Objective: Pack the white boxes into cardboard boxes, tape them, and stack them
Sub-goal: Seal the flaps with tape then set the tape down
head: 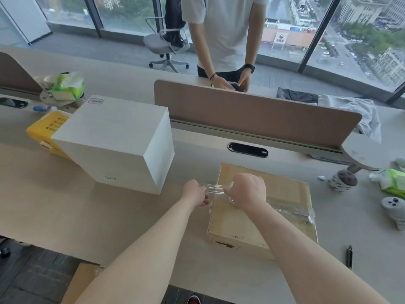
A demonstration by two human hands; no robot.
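From the head view, the left hand [195,192] pinches the free end of a stretch of clear tape [215,188] with curled fingers; the right hand [247,190] is curled round the tape's other end, over the left edge of the cardboard box [238,229], and the roll itself is hidden under it; the span between the 2 hands looks wrinkled and partly bunched, so the likeliest trouble is the tape folding onto itself or going down creased and crooked over the edge, which would leave a weak seal; a hard pull to the left could also drag the light box across the desk [65,205], since nothing pins it but the right hand

The cardboard box lies near the desk's front edge with its flaps shut and 1 strip of tape already across its right part; what is inside cannot be seen; 1 white box [114,141] stands closed on the desk to the left, well apart, not yet packed; a mug [341,181] at the right shows only a dark inside
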